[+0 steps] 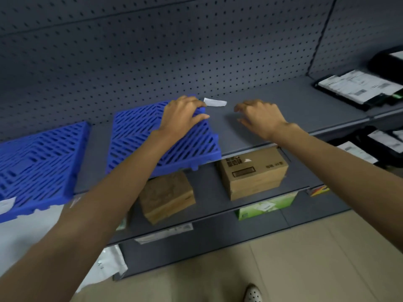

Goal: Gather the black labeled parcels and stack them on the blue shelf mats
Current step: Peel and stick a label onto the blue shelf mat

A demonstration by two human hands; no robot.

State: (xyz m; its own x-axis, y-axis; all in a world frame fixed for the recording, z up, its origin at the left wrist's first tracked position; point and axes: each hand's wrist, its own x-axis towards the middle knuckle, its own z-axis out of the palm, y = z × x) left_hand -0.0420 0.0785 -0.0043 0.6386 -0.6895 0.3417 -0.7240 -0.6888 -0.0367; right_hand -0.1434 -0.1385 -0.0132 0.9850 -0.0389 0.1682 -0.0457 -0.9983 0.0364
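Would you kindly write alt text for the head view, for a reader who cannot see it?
A person's left hand grips the far corner of a blue mat on a grey shelf, while the right hand hovers empty beside it. A second blue mat lies to the left, black labeled parcels sit at far right, and cardboard boxes stand one shelf below.

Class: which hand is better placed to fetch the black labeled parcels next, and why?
Probably right: the right hand hovers empty, on the side where the black labeled parcels lie; the left hand grips a corner of the blue mat.
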